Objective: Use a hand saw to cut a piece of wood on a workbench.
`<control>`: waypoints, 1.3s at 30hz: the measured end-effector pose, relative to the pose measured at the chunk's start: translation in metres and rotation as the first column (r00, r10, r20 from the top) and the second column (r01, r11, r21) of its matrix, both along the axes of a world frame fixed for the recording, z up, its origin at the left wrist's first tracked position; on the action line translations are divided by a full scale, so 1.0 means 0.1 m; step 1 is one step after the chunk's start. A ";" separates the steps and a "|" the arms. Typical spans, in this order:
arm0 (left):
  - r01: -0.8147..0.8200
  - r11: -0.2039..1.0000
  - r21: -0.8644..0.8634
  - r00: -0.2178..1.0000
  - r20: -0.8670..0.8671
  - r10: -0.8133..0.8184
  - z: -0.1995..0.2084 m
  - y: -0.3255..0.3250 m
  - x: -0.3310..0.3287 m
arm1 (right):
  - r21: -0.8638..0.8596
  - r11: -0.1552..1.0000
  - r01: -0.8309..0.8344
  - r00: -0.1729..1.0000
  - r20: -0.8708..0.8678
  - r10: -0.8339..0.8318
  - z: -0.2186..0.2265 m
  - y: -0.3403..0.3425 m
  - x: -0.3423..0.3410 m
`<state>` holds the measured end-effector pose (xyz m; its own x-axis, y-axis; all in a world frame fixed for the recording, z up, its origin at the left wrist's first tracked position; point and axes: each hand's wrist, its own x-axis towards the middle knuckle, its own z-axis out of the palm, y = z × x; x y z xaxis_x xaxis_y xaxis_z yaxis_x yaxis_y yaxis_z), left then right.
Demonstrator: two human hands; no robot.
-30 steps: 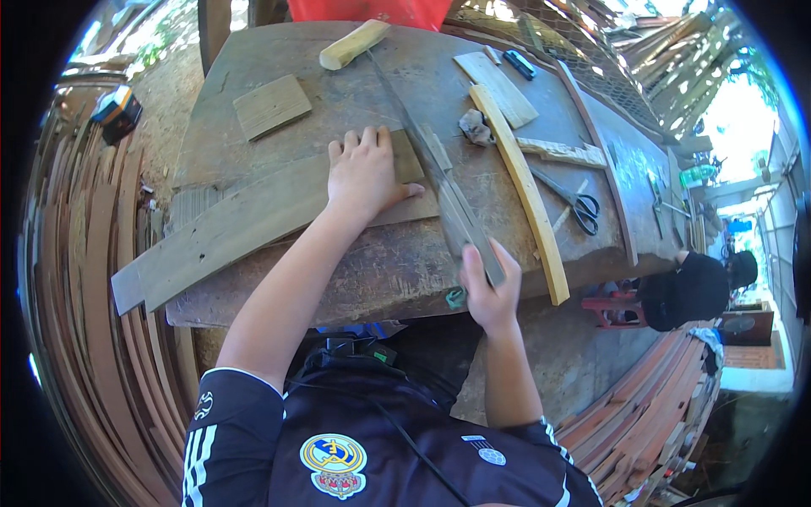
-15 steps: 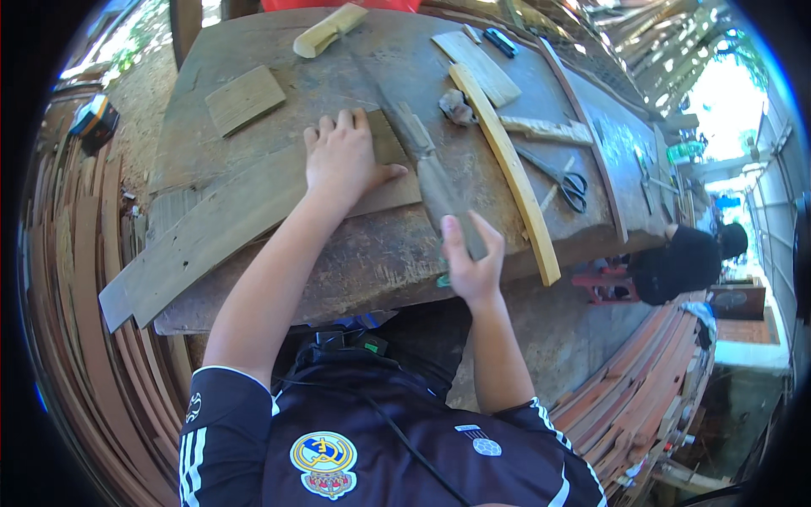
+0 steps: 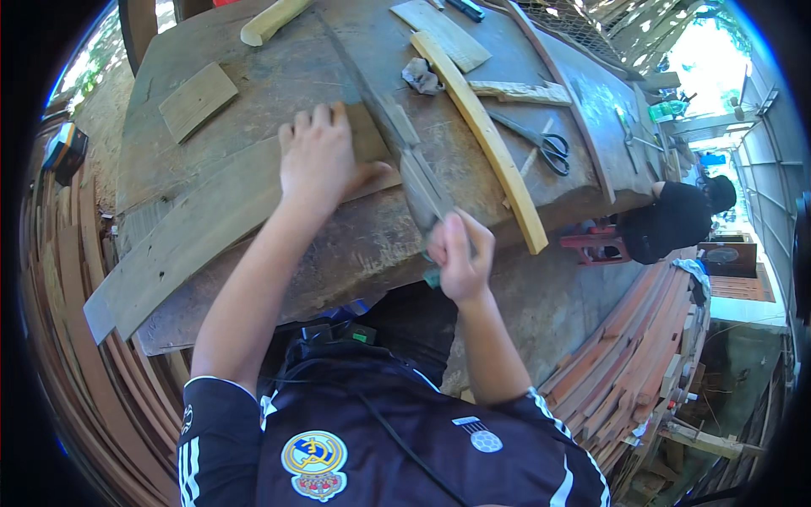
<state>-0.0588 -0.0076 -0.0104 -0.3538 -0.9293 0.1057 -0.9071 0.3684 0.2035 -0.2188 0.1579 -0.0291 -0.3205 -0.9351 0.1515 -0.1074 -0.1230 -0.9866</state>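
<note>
My right hand is closed around the handle of a handsaw, a bit of green showing below the fist. The long blade, partly smeared by motion, slants away to the far side, along the right end of a grey-brown wooden board. On that board's right part my left hand presses down, fingers stretched forward and thumb out toward the blade. The board's left end sticks out past the near edge of the worktable. Another wood piece shows partly beneath it.
Around the saw lie a small square board, a thick wood billet, a curved yellowish strip, a crumpled grey lump and black-handled scissors. Lumber stacks flank the table. A person in black sits at right.
The view has shifted, so the table's things appear farther left and higher. My right hand still grips the saw, and my left hand remains pressed on the board.
</note>
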 end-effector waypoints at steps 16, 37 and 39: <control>0.027 0.999 -0.040 0.999 -0.043 -0.029 0.02 -0.03 -0.05 | -0.007 0.987 0.158 0.984 0.084 -0.157 -0.34 0.31 -0.19; -0.019 1.000 0.003 1.000 -0.002 0.019 -0.02 -0.11 -0.11 | -0.010 0.998 -0.067 0.998 0.002 0.067 0.00 -0.01 -0.31; 0.003 1.000 -0.010 1.000 -0.021 -0.003 -0.04 -0.10 -0.12 | 0.006 0.993 -0.117 0.932 0.345 0.108 0.01 0.00 -0.38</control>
<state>-0.0710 -0.0180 -0.0144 -0.3542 -0.9271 0.1228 -0.9015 0.3734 0.2189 -0.2570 0.1574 -0.0284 -0.2410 -0.9702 0.0262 0.2522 -0.0886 -0.9636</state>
